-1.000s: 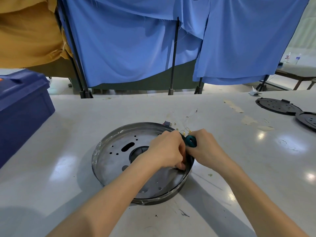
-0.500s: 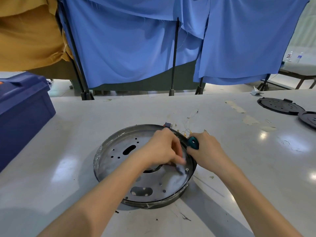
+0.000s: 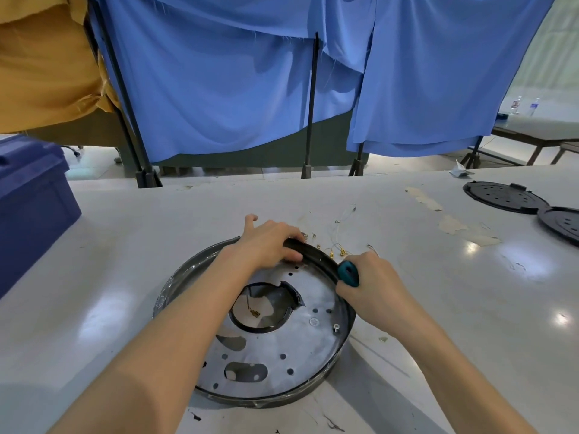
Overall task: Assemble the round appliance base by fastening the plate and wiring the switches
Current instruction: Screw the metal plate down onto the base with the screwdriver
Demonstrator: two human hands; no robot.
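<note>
Left hand [image 3: 269, 242] grips the far rim of the round base [image 3: 175, 286] on the desk [image 3: 454, 308]; right hand [image 3: 372, 286], clutching a teal-handled screwdriver [image 3: 347, 272], is nearer the plate [image 3: 313, 349] screw [image 3: 336, 326] just behind it.

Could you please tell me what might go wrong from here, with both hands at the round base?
1. The loose wires with gold terminals lie right beside the far rim of the round base, where the left hand grips it; shifting the base could snag them.
2. Only one screw shows on the plate, so it may shift.
3. The right hand holds the teal-handled tool with its tip hidden; it could slip against the rim.
</note>
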